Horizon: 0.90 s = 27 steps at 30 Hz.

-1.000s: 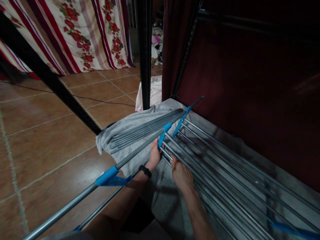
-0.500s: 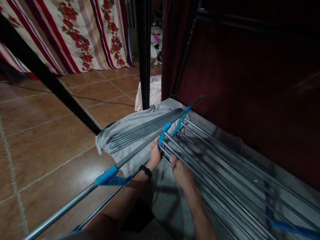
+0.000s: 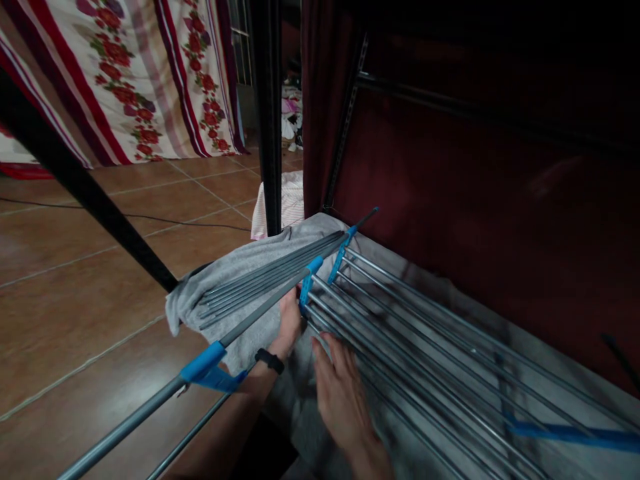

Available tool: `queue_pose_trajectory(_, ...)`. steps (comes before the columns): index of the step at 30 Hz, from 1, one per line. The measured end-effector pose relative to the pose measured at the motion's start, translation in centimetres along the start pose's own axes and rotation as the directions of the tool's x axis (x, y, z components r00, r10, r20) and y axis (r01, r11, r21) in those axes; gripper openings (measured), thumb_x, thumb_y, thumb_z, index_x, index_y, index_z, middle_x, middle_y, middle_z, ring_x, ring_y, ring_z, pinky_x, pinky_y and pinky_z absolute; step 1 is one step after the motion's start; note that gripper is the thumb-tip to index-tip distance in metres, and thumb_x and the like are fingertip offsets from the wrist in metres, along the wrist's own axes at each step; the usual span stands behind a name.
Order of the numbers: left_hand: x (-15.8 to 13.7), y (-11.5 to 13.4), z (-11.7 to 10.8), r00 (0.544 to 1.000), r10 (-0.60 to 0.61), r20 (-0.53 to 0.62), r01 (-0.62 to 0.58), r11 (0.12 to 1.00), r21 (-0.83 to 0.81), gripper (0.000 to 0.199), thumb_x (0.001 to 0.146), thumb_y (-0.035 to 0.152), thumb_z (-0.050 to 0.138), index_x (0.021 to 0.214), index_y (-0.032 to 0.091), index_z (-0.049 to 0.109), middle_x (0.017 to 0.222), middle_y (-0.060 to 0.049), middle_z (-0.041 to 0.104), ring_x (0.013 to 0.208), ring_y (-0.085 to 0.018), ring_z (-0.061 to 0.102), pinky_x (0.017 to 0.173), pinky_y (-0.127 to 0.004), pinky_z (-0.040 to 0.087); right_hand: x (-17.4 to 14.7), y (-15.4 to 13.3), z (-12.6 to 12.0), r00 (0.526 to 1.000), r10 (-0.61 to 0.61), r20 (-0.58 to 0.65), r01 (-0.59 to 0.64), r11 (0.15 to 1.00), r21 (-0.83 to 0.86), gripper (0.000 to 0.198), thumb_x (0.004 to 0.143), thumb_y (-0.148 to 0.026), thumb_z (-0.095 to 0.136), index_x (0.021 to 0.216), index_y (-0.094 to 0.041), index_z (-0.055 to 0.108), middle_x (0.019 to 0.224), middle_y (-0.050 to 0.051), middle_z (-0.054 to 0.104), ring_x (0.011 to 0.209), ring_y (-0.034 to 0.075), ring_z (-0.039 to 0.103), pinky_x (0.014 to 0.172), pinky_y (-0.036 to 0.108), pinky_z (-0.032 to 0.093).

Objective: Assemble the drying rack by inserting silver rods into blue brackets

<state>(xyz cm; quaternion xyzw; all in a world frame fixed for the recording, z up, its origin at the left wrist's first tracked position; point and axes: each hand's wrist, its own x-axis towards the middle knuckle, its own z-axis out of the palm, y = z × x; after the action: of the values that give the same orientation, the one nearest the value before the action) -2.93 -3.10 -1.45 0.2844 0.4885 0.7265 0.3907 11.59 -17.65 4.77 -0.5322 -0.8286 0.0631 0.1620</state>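
Note:
A rack of grey metal tubes point(image 3: 400, 357) with blue plastic brackets lies across the cloth-covered surface in front of me. My left hand point(image 3: 289, 325), with a dark band on its wrist, is closed at the lower end of a blue bracket point(image 3: 307, 290); its fingertips are partly hidden behind the bracket. Just right of it, my right hand point(image 3: 341, 393) has its fingers stretched out beside the lowest tubes, holding nothing. Whether its fingertips touch a tube is hard to make out. Beyond the left hand, a bundle of loose grey tubes point(image 3: 270, 273) rests on the cloth.
Grey cloth point(image 3: 193, 303) covers the surface beneath the rack. Black metal posts point(image 3: 265, 120) stand ahead, with another slanting at left. A dark red curtain point(image 3: 425, 200) hangs at right, a floral curtain point(image 3: 165, 80) at far left. A cable point(image 3: 200, 223) crosses the tiled floor.
My right hand has let go of the tube, drawn back toward me and straightened its fingers. The left hand stays at the bracket. The view has shifted slightly.

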Motion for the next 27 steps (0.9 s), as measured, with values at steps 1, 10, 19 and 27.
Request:
queue_pose_trajectory(1,0.6,0.8,0.3,0.999,0.035,-0.014,-0.035,0.999,0.002,0.046,0.088,0.058,0.065,0.062,0.022,0.054,0.064,0.0,0.052,0.064,-0.016,0.049,0.06,-0.028,0.044,-0.5,-0.3,-1.3,0.999,-0.029,-0.023,0.031,0.997,0.067,0.052,0.1,-0.011,0.04,0.146,-0.028,0.056,0.147,0.007,0.057,0.134,0.02,0.056,0.112,0.036,0.049)
queue_pose_trajectory(10,0.8,6.2,3.4,0.961,0.251,-0.111,-0.249,0.968,0.037,0.021,0.094,0.043,0.058,0.092,0.022,0.064,0.09,-0.002,0.06,0.085,-0.016,0.055,0.078,-0.027,0.045,4.0,4.7,-15.3,0.908,0.118,-0.401,-0.081,0.991,0.108,0.035,0.106,-0.032,0.039,0.127,-0.022,0.065,0.127,0.009,0.067,0.12,0.021,0.063,0.103,0.034,0.051)
queue_pose_trajectory(19,-8.7,5.8,0.7,0.816,0.549,0.181,-0.577,0.792,0.199,0.013,0.097,0.036,0.056,0.093,0.025,0.062,0.088,-0.005,0.06,0.084,-0.022,0.058,0.08,-0.037,0.049,9.8,8.6,-14.9,0.992,0.103,-0.079,-0.122,0.944,-0.308,0.034,0.103,-0.023,0.046,0.134,-0.015,0.06,0.133,0.013,0.062,0.123,0.025,0.058,0.107,0.033,0.042)
queue_pose_trajectory(27,-4.7,17.8,9.7,0.73,0.626,0.276,-0.672,0.731,0.12,0.016,0.097,0.027,0.054,0.09,0.021,0.067,0.091,-0.004,0.065,0.092,-0.021,0.062,0.087,-0.036,0.05,13.3,9.5,-13.1,0.972,0.214,0.094,-0.156,0.894,-0.42,0.033,0.106,-0.026,0.038,0.13,-0.017,0.059,0.13,0.013,0.065,0.114,0.024,0.064,0.096,0.032,0.046)
